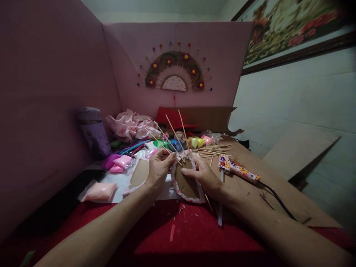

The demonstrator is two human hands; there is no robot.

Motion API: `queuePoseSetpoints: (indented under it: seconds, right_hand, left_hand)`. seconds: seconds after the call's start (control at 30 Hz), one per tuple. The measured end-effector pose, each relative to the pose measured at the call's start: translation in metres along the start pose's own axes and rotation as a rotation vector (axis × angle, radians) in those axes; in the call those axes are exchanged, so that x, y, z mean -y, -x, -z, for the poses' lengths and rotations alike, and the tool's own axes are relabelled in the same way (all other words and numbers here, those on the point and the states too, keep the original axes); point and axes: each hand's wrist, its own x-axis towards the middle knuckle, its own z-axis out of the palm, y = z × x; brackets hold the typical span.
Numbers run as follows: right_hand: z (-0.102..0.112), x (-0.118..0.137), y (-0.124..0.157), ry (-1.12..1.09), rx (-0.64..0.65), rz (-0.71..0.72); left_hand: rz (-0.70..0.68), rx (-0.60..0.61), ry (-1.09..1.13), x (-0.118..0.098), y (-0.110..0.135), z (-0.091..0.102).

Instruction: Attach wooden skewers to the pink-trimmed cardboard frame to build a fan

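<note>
In the middle of the head view, I hold up a cardboard half-circle [187, 181] edged with pale printed fabric, its brown side facing me. Several thin wooden sticks [174, 130] fan out from its upper edge. My right hand [205, 175] grips the piece by its right side, thumb lying across the cardboard. At the upper left edge, my left hand [160, 165] pinches the lower end of a wooden stick; its fingertips are partly hidden. A second fabric-edged cardboard piece [139, 172] lies on the table behind my left wrist.
A flower-patterned glue gun [239, 170] with a black cord rests at right, beside loose sticks [214, 150]. Bagged pink clay [99, 191], crumpled fabric [132, 126] and a purple cylinder [94, 131] stand left. A decorated half-round fan [174, 70] hangs on the pink panel.
</note>
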Motion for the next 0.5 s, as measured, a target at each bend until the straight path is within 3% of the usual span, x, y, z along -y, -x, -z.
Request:
queuePoseSetpoints:
  seconds: [0.5]
  right_hand:
    - [0.0006,-0.0001,0.0003,0.03,-0.003,0.002]
  left_hand:
    - [0.003,0.003,0.003,0.0007,-0.0007,0.001]
